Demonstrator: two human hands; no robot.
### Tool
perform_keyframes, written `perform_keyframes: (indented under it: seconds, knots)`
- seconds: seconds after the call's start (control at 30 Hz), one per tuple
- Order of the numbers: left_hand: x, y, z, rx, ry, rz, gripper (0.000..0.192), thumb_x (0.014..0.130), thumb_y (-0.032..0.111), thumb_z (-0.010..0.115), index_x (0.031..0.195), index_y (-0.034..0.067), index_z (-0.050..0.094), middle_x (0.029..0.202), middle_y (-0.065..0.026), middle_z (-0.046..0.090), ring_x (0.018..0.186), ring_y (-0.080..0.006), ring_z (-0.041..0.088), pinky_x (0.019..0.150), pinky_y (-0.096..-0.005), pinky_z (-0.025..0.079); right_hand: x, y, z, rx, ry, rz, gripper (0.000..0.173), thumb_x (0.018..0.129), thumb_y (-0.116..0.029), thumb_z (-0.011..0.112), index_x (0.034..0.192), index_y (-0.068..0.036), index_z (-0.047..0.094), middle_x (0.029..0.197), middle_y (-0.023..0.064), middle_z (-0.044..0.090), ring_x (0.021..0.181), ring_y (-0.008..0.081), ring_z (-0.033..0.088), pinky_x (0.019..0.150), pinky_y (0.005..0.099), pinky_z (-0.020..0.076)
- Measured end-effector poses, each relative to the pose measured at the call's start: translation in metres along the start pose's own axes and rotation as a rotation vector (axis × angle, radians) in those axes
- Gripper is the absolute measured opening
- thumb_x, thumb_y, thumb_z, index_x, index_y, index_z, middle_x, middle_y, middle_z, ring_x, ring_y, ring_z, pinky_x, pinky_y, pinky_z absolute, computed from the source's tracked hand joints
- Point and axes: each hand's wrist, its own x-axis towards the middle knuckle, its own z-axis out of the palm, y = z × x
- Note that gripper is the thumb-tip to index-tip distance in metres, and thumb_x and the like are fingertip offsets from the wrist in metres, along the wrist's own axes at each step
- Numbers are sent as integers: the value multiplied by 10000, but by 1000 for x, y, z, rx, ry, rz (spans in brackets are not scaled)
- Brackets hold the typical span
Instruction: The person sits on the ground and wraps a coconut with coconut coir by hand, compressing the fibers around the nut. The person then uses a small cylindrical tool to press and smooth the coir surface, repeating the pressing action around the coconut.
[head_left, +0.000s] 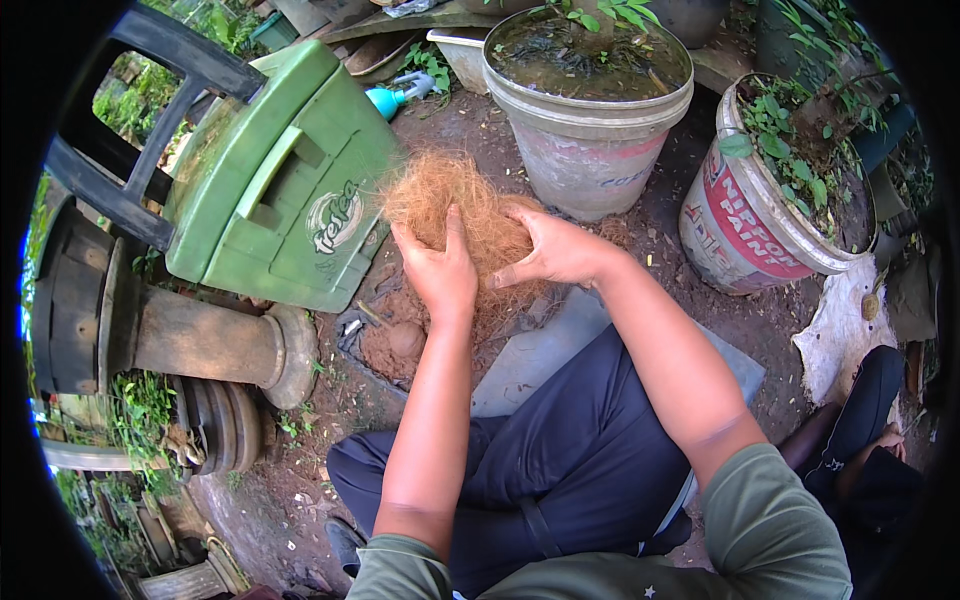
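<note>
A loose bundle of brown coconut-like fibre (450, 187) is held up between both hands in front of me. My left hand (442, 270) grips its near left side, thumb and fingers spread around the strands. My right hand (544, 247) holds the right side, with the thumb low and the fingertips sunk in the fibre. Below and left of the bundle lies a dark plastic sheet or bag (352, 349) with reddish-brown soil (382, 352) on it. A round lump of soil (407, 340) rests there, partly beside my left forearm.
A green plastic box (300, 195) stands at the left, near a concrete pedestal pot (202, 334). Ahead are a paint bucket with a plant (592, 150) and another paint bucket (750, 225). A grey board (525, 367) lies by my legs. Another person's leg (862, 412) shows at right.
</note>
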Motion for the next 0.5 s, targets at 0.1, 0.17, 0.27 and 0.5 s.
perform_keyframes:
  seconds: [0.1, 0.17, 0.27, 0.5]
  knots:
    - [1, -1, 1, -71, -22, 31, 544, 1008, 194, 766, 1404, -89, 523, 1316, -261, 672, 1182, -376, 686, 1038, -448, 523, 14, 3, 9, -116, 94, 31, 963, 733, -153, 947, 1511, 133, 457, 1332, 199, 717, 1188, 216, 693, 1055, 339, 540]
    - [1, -1, 1, -56, -31, 49, 526, 1015, 181, 752, 1406, -86, 522, 1311, -262, 671, 1183, -380, 687, 1035, -453, 525, 16, 3, 12, 70, 120, -28, 906, 734, -117, 942, 1489, 104, 491, 1286, 173, 737, 1132, 189, 710, 1012, 334, 562]
    - [-1, -1, -2, 5, -45, 61, 517, 1023, 171, 741, 1414, -82, 516, 1312, -269, 667, 1192, -387, 685, 1035, -458, 527, 15, 0, 14, 164, 166, -16, 874, 764, -8, 912, 1511, 67, 465, 1277, 132, 720, 1118, 152, 690, 987, 314, 574]
    - [6, 5, -4, -4, -21, 36, 556, 1040, 218, 738, 1443, -85, 504, 1386, -256, 623, 1263, -344, 627, 1106, -438, 472, 10, -4, 18, 256, 265, -15, 803, 767, -49, 935, 1459, 33, 536, 1207, 121, 746, 1082, 165, 707, 966, 324, 584]
